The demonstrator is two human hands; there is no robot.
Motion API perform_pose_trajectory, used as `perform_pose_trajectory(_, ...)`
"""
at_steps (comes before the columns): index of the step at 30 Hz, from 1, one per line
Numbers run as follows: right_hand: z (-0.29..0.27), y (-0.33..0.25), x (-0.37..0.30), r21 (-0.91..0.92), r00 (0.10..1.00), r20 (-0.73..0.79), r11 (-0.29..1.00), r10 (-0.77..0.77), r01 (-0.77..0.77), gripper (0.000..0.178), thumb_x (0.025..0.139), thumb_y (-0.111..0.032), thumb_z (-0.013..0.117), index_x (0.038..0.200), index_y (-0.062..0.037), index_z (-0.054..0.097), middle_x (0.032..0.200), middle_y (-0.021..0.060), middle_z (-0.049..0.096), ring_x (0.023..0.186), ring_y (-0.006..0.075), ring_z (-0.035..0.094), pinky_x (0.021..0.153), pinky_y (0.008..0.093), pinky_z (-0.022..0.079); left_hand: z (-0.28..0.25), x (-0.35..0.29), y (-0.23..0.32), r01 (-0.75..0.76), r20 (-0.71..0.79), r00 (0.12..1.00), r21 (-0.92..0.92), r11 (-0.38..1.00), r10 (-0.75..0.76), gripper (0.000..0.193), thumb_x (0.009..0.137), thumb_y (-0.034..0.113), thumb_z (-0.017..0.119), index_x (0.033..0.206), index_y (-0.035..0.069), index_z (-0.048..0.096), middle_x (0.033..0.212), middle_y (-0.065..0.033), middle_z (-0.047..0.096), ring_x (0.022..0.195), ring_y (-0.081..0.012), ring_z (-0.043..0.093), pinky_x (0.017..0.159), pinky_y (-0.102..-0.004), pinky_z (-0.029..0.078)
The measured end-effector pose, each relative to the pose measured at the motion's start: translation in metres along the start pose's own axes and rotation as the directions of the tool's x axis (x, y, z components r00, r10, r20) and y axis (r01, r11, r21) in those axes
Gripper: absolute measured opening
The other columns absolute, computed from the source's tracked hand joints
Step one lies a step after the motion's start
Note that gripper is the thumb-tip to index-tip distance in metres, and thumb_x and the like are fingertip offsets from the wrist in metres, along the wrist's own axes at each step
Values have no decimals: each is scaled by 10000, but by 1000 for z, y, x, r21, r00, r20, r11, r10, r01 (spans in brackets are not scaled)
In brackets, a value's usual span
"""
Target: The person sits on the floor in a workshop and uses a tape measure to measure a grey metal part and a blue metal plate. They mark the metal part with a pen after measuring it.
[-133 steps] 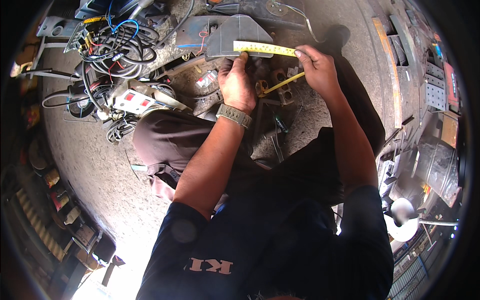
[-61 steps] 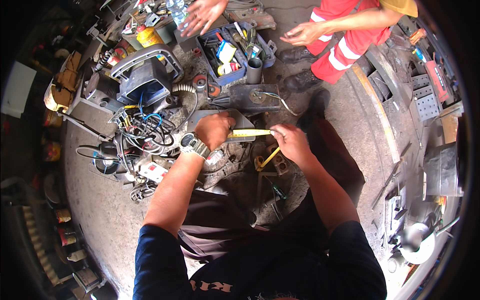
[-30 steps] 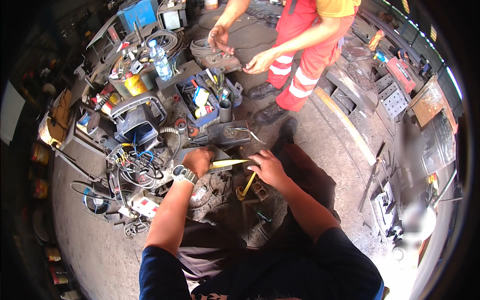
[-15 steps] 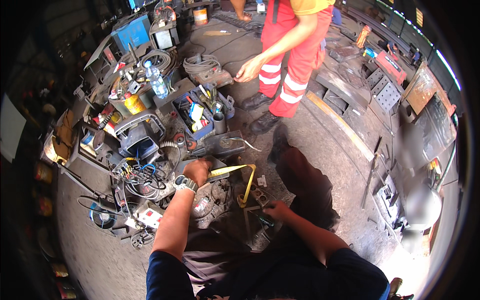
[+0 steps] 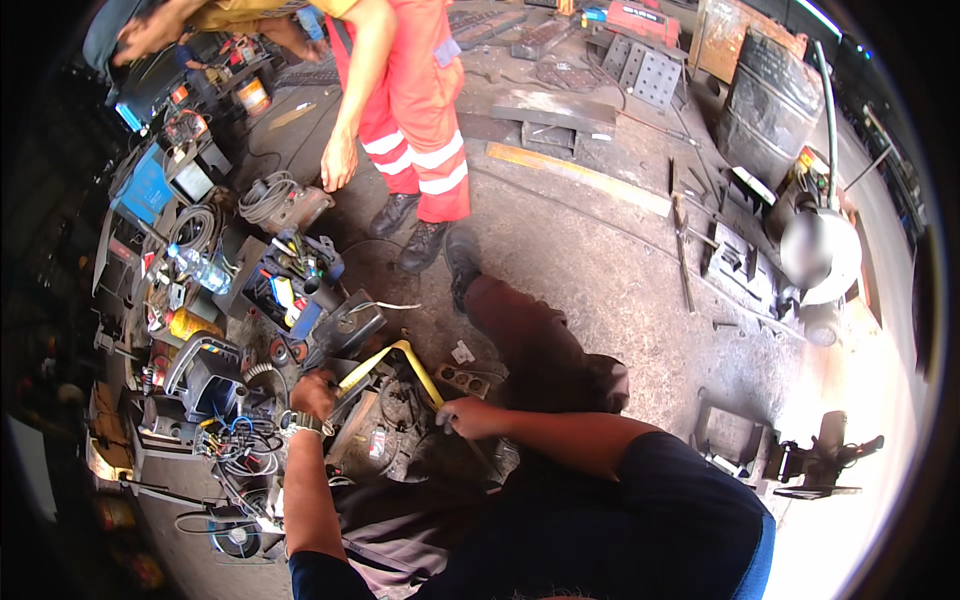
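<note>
Head view: the left hand (image 5: 315, 394), above a wrist watch with a greenish band (image 5: 304, 422), has its fingers closed at one end of a yellow metal measuring tape (image 5: 374, 362). From there the tape rises to a sharp bend and slopes down to the right hand (image 5: 466, 417), whose curled fingers meet its lower end; whether they grip it I cannot tell.

The tape hangs above the cluttered grey concrete floor (image 5: 620, 280), between the two hands. Just beside its lower stretch lies a rusty metal block with round holes (image 5: 462, 380), with a small white scrap (image 5: 462, 352) near it. Left of the tape sit a blue plastic toolbox full of tools (image 5: 300, 318), a clear plastic water bottle (image 5: 200, 268), a yellow bottle (image 5: 192, 324) and a dark plastic housing with a handle (image 5: 205, 378).

Beyond, a co-worker in red trousers with pale reflective bands (image 5: 405, 110) leans over, one bare hand (image 5: 339, 160) hanging near a coil of grey cable (image 5: 266, 200). A long, flat, rust-orange metal bar (image 5: 577, 178) lies farther right.
</note>
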State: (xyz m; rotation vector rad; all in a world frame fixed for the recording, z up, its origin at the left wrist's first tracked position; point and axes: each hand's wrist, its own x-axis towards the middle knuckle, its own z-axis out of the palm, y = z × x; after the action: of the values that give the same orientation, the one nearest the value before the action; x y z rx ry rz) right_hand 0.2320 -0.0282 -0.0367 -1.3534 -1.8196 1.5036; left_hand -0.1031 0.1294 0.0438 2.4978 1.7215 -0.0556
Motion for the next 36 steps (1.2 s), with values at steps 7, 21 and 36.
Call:
perform_pose_trajectory(7,12,-43,-14,-274,980,-146,957,-136,92,306,903,-95,623,1206,-58,640,1254,205,615,1161,397,631,987,489,521,-12,8,11,-8,97,995,44,999,4,245,801,298,810,996,159,757,1061,-146,742,967,-367,716,797,-488,577)
perform_pose_trajectory(21,28,-86,-28,-113,871,25,864,-491,490,228,917,-82,577,1127,-43,656,996,225,715,956,416,701,817,499,528,-19,16,26,27,96,994,287,958,-57,263,813,295,813,1036,160,775,981,-164,761,962,-379,731,830,-496,594)
perform_pose_trajectory(36,-5,-58,-62,-110,896,-287,940,-340,322,182,1008,-58,606,1155,-93,708,895,124,729,816,164,687,764,332,547,15,7,-7,-84,-116,988,159,984,103,227,882,142,558,1001,58,733,1002,-235,739,973,-410,721,869,-501,580)
